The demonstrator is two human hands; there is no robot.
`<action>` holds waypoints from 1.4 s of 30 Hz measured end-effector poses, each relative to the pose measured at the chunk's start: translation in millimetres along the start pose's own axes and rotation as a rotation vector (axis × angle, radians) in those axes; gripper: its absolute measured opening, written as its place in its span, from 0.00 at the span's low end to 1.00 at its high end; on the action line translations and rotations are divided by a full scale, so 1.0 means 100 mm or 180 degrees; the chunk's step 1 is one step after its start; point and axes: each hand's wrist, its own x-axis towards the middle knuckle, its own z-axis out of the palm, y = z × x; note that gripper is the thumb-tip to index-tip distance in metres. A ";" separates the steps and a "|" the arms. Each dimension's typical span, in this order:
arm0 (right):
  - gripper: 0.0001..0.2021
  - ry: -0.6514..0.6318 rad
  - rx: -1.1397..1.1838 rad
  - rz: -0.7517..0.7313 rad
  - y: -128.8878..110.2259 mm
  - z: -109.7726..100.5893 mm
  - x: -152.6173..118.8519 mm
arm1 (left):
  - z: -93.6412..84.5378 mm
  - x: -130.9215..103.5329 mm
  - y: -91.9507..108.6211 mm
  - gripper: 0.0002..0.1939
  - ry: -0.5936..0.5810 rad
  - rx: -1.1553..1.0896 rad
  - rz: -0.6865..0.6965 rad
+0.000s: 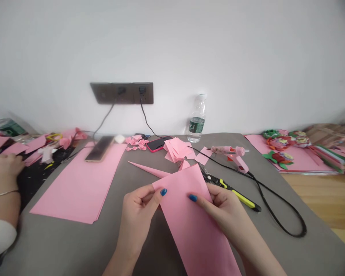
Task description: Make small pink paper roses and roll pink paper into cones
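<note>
A long pink paper sheet [189, 218] is held up between both hands, its top edge tilted. My left hand [142, 211] pinches its left edge, thumb on the front and fingers behind. My right hand [224, 207] grips the right edge the same way, its fingertips partly hidden behind the paper. Just beyond the sheet lie a narrow pointed pink paper piece [148, 169] and a pile of small pink paper squares [176, 148]. Pliers with yellow and black handles [244, 199] rest beside my right hand.
A pink glue gun [232, 154] with a looping black cable lies right. Stacked pink sheets [80, 188] bear a phone [100, 148] at left. A bottle [197, 119] stands by the wall. Paper flowers [280, 157] sit far right; another person's arm [4, 191] is far left.
</note>
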 end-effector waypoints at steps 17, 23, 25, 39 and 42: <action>0.24 -0.0459 -0.0270 -0.0801 -0.04 0.09 0.34 | -0.12 -0.06 -0.22 0.20 -0.0050 0.0176 -0.0244; 0.21 -0.0697 -0.0383 -0.0734 0.00 0.18 0.47 | -0.26 -0.13 -0.33 0.20 -0.0332 0.0281 -0.0419; 0.20 -0.0775 -0.0449 -0.0763 0.02 0.23 0.50 | -0.33 -0.11 -0.33 0.21 -0.0503 0.0334 -0.0545; 0.13 -0.1586 -0.0731 -0.0686 0.06 0.53 0.43 | -0.41 0.45 -0.13 0.16 -0.1597 0.1773 0.0751; 0.12 -0.1651 -0.0747 -0.0637 0.10 0.52 0.43 | -0.43 0.45 -0.19 0.14 -0.1548 0.1976 0.0949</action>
